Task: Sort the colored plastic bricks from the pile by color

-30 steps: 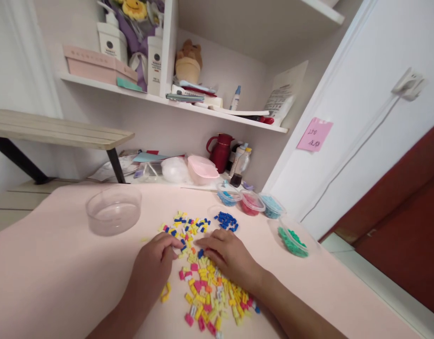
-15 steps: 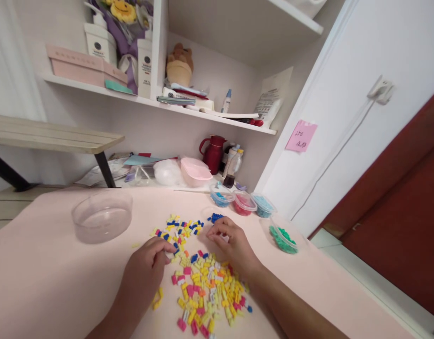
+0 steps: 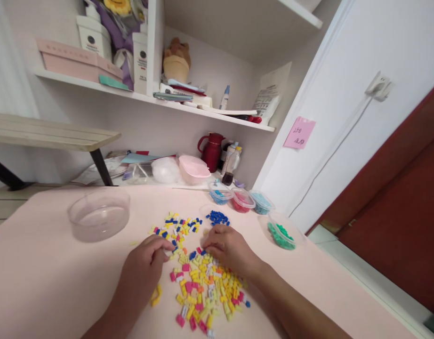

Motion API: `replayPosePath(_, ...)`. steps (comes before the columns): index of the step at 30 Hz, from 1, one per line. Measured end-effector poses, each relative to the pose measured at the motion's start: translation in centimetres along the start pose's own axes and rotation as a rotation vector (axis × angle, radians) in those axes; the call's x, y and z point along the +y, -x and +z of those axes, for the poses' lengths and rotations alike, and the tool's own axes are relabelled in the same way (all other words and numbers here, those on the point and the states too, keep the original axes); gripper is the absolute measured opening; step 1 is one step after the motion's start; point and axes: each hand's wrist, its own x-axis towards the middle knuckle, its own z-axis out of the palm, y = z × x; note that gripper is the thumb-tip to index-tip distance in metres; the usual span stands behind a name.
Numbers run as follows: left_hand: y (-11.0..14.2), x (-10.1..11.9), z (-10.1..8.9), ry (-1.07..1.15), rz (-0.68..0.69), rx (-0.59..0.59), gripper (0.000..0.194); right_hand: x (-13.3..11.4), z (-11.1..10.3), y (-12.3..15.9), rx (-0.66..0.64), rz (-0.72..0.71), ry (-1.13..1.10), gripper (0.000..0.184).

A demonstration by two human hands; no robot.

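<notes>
My right hand (image 3: pixel 231 247) is lowered over the top of the main pile of small plastic building bricks (image 3: pixel 210 282), mostly yellow with pink, orange and white. Its fingertips are pinched at a blue building brick (image 3: pixel 203 252). On the other side, my left hand (image 3: pixel 144 259) rests with curled fingers, its index fingertip beside a blue and yellow group of bricks. What lies between that thumb and finger is hidden. Beyond the hands are a looser patch of mixed bricks (image 3: pixel 180 226) and a small heap of dark blue bricks (image 3: pixel 218 217).
A clear round bowl (image 3: pixel 99 216) stands at the left. Tubs of blue (image 3: pixel 220 195), red (image 3: pixel 243 201), light blue (image 3: pixel 262 203) and green pieces (image 3: pixel 282 236) line the far right. Behind are a pink container (image 3: pixel 194 170), a red jug (image 3: pixel 212 153) and bottles (image 3: pixel 231 165) beneath a shelf.
My right hand has moved down and nearer, away from the dark blue heap, to the blue brick at the pile's edge. My left hand stays in place. The view has shifted slightly.
</notes>
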Motion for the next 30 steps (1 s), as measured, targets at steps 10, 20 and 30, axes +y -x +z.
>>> replayPosePath(10,0.0,0.2,-0.1,0.002,0.005,0.003,0.026,0.6,0.5,0.0,-0.02,-0.128,0.055,0.018)
replayPosePath(20,0.1,-0.5,0.0,-0.015,-0.002,-0.005,0.026,-0.2,0.3,-0.2,-0.025,-0.191,0.085,0.016)
replayPosePath(30,0.0,-0.9,-0.1,-0.057,-0.03,0.007,0.025,2.1,-1.3,-0.7,0.366,0.128,-0.203,0.012)
